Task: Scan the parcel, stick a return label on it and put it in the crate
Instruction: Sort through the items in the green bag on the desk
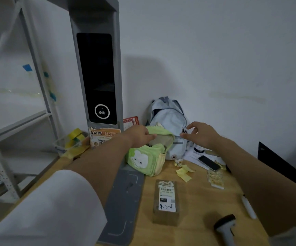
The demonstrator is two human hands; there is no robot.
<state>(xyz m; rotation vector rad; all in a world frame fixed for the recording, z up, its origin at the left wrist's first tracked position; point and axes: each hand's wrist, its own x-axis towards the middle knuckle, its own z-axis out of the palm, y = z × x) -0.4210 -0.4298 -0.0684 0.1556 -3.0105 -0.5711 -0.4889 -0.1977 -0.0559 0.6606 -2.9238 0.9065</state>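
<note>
Head view, centre: my left hand grips green bag; right fingers loosely spread, empty. Lower centre, on counter: parcel, label "032", "4-2-6".

Wooden table with parcel, scanner, phone, green bag, pen.

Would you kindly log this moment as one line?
left hand: holds green bag open | right hand: at zipper | parcel: on table, untouched

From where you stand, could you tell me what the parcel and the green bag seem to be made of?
The parcel looks like matte brown cardboard, with a white paper label on top. The green bag seems to be soft fabric: it sags and creases.
</note>
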